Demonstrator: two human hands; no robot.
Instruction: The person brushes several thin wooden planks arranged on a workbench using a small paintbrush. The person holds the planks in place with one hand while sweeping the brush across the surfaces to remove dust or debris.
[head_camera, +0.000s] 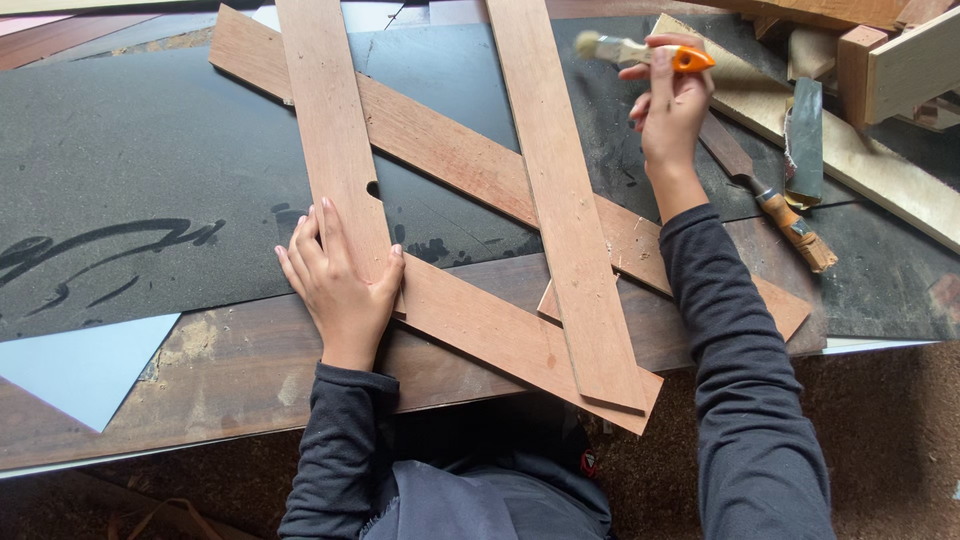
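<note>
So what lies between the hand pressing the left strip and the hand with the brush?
In the head view, between the left hand and right hand holding the brush lie the diagonal wooden strip and an upright strip.

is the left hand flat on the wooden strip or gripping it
Flat. The left hand lies palm down on the wooden strip, fingers spread along it, none curled under its edge.

A small brush with an orange handle and pale bristles lies level in the air above the far right part of the workbench, bristles pointing left. Three reddish-brown wooden slats lie flat and crossed on the bench: two run from the far edge toward the near edge, over one long diagonal slat slanting from far left to near right.
</note>
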